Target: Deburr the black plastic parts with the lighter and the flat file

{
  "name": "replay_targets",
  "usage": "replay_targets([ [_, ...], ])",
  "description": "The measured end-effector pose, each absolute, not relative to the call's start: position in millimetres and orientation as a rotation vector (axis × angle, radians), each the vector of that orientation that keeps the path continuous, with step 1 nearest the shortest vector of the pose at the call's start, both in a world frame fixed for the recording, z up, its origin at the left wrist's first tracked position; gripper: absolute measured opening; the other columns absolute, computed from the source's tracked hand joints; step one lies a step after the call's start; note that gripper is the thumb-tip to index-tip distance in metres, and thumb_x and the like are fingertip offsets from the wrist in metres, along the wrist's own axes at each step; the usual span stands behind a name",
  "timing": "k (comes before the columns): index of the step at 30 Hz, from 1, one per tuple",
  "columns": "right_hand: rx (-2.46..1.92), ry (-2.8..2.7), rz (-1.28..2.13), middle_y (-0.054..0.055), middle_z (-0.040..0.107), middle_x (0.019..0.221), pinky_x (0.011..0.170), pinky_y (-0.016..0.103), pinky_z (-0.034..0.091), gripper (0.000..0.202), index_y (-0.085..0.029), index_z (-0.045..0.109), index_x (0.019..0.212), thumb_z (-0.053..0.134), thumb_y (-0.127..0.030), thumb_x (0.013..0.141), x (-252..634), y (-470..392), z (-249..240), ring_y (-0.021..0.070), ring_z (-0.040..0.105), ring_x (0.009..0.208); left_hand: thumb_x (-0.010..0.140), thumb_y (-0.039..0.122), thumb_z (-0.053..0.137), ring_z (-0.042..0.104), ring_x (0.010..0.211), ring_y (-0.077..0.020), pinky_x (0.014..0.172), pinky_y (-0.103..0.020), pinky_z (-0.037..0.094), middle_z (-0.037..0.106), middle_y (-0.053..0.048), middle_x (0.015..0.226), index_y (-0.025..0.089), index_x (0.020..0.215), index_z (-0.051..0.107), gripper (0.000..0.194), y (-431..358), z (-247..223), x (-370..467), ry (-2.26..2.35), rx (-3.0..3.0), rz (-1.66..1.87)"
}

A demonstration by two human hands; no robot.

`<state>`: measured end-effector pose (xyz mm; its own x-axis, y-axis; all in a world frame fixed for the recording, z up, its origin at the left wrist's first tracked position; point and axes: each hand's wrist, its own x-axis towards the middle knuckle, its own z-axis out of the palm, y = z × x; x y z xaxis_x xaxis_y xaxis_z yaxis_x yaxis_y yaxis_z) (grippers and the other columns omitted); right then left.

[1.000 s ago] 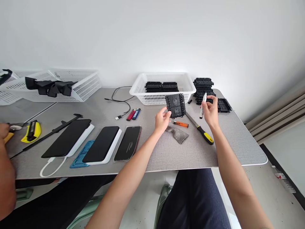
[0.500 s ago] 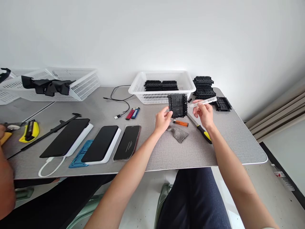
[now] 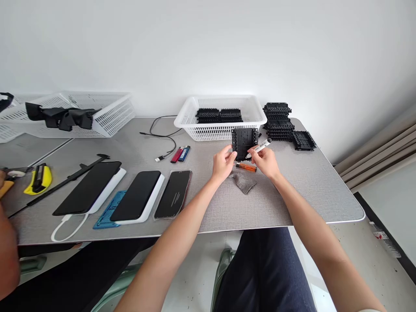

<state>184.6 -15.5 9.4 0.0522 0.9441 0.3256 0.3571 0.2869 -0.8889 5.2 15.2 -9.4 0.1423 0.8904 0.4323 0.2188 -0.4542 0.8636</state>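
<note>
A black ribbed plastic piece [image 3: 244, 141] is held upright above the table by my left hand [image 3: 223, 162], thumb on its lower left edge. My right hand [image 3: 265, 161] grips a white marker [image 3: 260, 148], whose lower end is at the lower right of the piece. Below them lie an orange lighter [image 3: 246, 167] and a crumpled grey cloth [image 3: 244, 182]. Behind is a white basket [image 3: 224, 132] with similar black pieces [image 3: 230, 115] inside. More are stacked [image 3: 278, 123] right of the basket, and a separate one [image 3: 304, 141] lies beside the stack.
On the left are three phones [image 3: 173, 195], a black caliper [image 3: 71, 177], a yellow tool [image 3: 39, 179], two lighters [image 3: 184, 154] and a black cable [image 3: 162, 135]. Another person's arm [image 3: 8, 251] shows at the left edge, near more white baskets [image 3: 113, 115].
My right hand has moved left and slightly down, bringing the marker from beside the black piece to its lower face. The yellow-and-black handled tool is now hidden behind my right hand and arm.
</note>
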Motion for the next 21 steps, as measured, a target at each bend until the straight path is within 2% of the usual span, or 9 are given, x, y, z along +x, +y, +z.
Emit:
replay_targets([
  [6, -1.271, -1.529, 0.686, 0.001, 0.064, 0.061, 0.057, 0.026, 0.042, 0.034, -0.015, 0.068, 0.091, 0.056, -0.046, 0.090, 185.6, -14.1, 7.1, 0.0144, 0.058, 0.054, 0.086, 0.068, 0.056, 0.069, 0.059, -0.0200, 0.051, -0.028, 0.056, 0.075, -0.009, 0.078, 0.014, 0.119, 0.064, 0.064, 13.6, -8.3, 5.7, 1.062, 1.773, 1.328],
  [14, -1.276, -1.548, 0.694, 0.000, 0.063, 0.059, 0.053, 0.026, 0.040, 0.034, -0.016, 0.067, 0.088, 0.055, -0.048, 0.090, 187.4, -13.7, 7.0, 0.0140, 0.055, 0.052, 0.087, 0.063, 0.058, 0.071, 0.057, -0.0213, 0.051, -0.029, 0.054, 0.077, -0.011, 0.081, 0.013, 0.123, 0.064, 0.063, 15.4, -15.6, 5.1, 1.098, 1.759, 1.330],
  [21, -1.295, -1.530, 0.717, 0.000, 0.061, 0.057, 0.054, 0.027, 0.040, 0.029, -0.016, 0.067, 0.084, 0.056, -0.043, 0.089, 188.2, -13.3, 8.7, 0.0141, 0.054, 0.051, 0.086, 0.064, 0.059, 0.073, 0.062, -0.0241, 0.055, -0.032, 0.059, 0.078, -0.013, 0.087, 0.010, 0.124, 0.064, 0.066, 14.1, -15.8, 6.9, 1.085, 1.748, 1.320],
])
